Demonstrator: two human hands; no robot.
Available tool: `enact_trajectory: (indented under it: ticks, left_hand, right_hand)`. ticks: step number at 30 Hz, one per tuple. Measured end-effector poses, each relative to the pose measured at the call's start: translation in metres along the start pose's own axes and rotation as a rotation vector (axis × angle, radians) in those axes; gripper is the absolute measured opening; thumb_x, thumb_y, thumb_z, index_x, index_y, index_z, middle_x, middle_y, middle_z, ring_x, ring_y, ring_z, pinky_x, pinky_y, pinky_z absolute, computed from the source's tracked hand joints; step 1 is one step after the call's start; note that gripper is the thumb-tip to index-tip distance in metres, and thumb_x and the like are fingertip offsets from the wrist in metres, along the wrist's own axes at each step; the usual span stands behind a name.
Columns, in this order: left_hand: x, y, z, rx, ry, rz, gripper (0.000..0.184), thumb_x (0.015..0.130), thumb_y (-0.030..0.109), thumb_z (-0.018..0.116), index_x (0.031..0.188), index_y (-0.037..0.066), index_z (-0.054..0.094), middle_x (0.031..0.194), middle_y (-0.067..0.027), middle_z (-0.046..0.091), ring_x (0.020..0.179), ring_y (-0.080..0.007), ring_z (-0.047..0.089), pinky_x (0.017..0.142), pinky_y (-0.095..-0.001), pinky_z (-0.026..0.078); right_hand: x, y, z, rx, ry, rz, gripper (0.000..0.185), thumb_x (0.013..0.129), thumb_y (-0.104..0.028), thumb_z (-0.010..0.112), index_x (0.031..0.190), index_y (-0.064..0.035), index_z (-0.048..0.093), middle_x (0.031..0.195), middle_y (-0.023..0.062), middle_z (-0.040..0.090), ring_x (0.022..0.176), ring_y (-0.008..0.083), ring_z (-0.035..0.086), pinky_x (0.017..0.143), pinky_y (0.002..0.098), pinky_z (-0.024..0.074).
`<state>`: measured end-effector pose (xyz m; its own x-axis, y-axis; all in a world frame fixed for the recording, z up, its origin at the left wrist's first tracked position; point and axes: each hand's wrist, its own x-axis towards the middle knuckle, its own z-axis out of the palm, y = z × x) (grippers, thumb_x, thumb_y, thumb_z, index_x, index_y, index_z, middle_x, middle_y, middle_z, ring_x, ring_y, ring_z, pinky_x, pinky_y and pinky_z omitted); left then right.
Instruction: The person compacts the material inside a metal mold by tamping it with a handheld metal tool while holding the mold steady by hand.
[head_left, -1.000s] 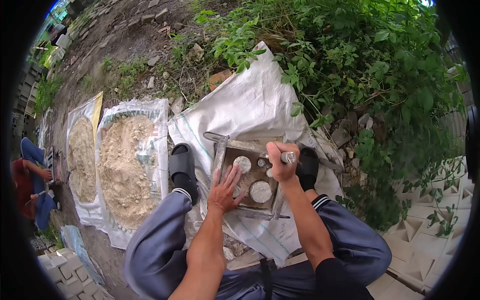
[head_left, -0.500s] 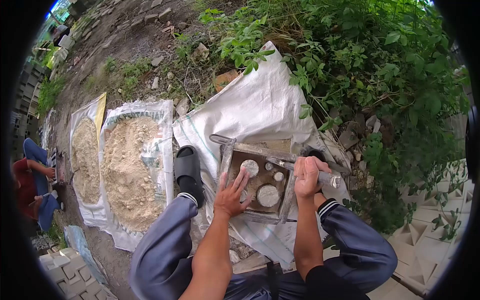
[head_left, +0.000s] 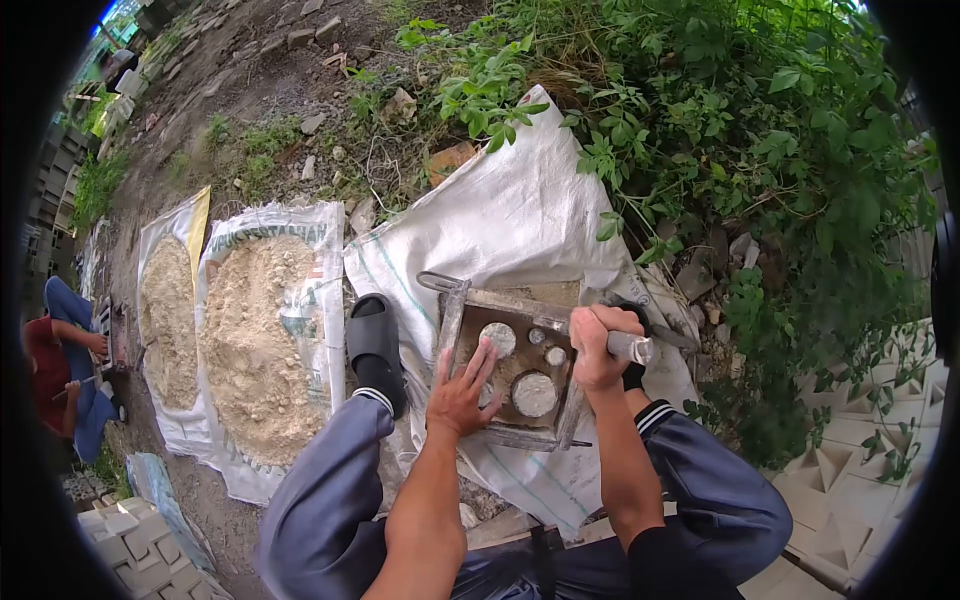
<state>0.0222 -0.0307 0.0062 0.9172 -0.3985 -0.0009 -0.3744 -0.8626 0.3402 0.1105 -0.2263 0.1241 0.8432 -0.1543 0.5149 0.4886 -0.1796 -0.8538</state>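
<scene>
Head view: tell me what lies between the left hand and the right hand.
The head view shows part of the brown panel between the left hand and the right hand, with round pieces of differing sizes.

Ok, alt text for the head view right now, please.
A person's left hand rests spread across the left side of a rectangular frame holding round pale shapes, while the right hand grips a thick handle. The frame sits on a white woven sack between black slide sandals; two more sacks heaped with sandy powder lie at left.
</scene>
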Motion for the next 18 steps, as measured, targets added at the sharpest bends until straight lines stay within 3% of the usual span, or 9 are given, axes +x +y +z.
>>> enact_trajectory:
  ticks: [3,6,7,11,13,16,18]
  left_hand:
    - [-0.005,0.001,0.002,-0.023,-0.009,0.002,0.080,0.083,0.042,0.061,0.152,0.014,0.031,0.160,-0.0028,0.025,0.107,-0.0184,0.062,0.119,-0.0498,0.018]
    - [-0.004,0.002,-0.001,-0.027,-0.027,0.001,0.081,0.083,0.042,0.062,0.152,0.014,0.031,0.160,-0.0028,0.026,0.104,-0.0187,0.063,0.119,-0.0490,0.018]
    - [-0.004,0.003,0.000,-0.026,-0.021,0.006,0.081,0.083,0.042,0.062,0.152,0.014,0.031,0.160,-0.0028,0.026,0.104,-0.0187,0.063,0.119,-0.0490,0.018]
    - [-0.003,0.000,-0.001,-0.006,-0.005,-0.004,0.082,0.083,0.044,0.062,0.152,0.014,0.031,0.161,-0.0030,0.024,0.106,-0.0188,0.063,0.119,-0.0490,0.019]
    - [-0.005,0.003,-0.005,0.000,-0.048,-0.002,0.081,0.083,0.043,0.062,0.152,0.014,0.031,0.161,-0.0031,0.024,0.107,-0.0182,0.062,0.119,-0.0493,0.019]
    - [-0.003,0.003,-0.004,-0.039,0.017,0.014,0.080,0.084,0.043,0.062,0.152,0.014,0.031,0.160,-0.0033,0.025,0.109,-0.0168,0.062,0.119,-0.0488,0.019]
    - [0.001,0.002,-0.002,-0.035,0.018,0.009,0.080,0.084,0.043,0.061,0.152,0.014,0.031,0.160,-0.0034,0.025,0.113,-0.0158,0.060,0.119,-0.0486,0.018]
  right_hand:
    - [0.001,-0.014,0.001,0.098,-0.045,0.028,0.035,0.083,-0.008,0.054,0.053,0.0011,0.040,0.046,0.0038,0.041,0.034,0.0104,0.033,0.036,0.0278,0.0244]
    - [-0.004,0.018,0.017,-0.029,-0.184,-0.105,0.032,0.080,-0.011,0.055,0.053,0.0029,0.043,0.045,0.0050,0.040,0.034,0.0120,0.035,0.036,0.0285,0.0262]
    - [-0.003,0.010,0.010,-0.096,-0.284,-0.009,0.023,0.078,-0.007,0.058,0.058,0.0013,0.052,0.052,0.0123,0.051,0.043,0.0244,0.054,0.045,0.0361,0.0395]
    - [-0.005,-0.018,-0.008,0.156,-0.091,0.048,0.027,0.077,-0.013,0.057,0.055,0.0020,0.051,0.049,0.0078,0.047,0.039,0.0206,0.048,0.044,0.0315,0.0397]
    - [-0.020,0.011,-0.007,0.049,-0.032,0.070,0.027,0.077,-0.015,0.057,0.057,0.0021,0.054,0.049,0.0078,0.050,0.040,0.0192,0.050,0.045,0.0300,0.0406]
    - [-0.016,0.018,-0.018,-0.062,-0.131,0.097,0.025,0.077,-0.014,0.058,0.058,0.0021,0.056,0.049,0.0079,0.053,0.041,0.0174,0.053,0.045,0.0289,0.0404]
    - [-0.007,-0.001,-0.022,0.004,0.039,0.148,0.025,0.077,-0.013,0.057,0.058,0.0032,0.056,0.048,0.0067,0.052,0.040,0.0154,0.051,0.043,0.0286,0.0392]
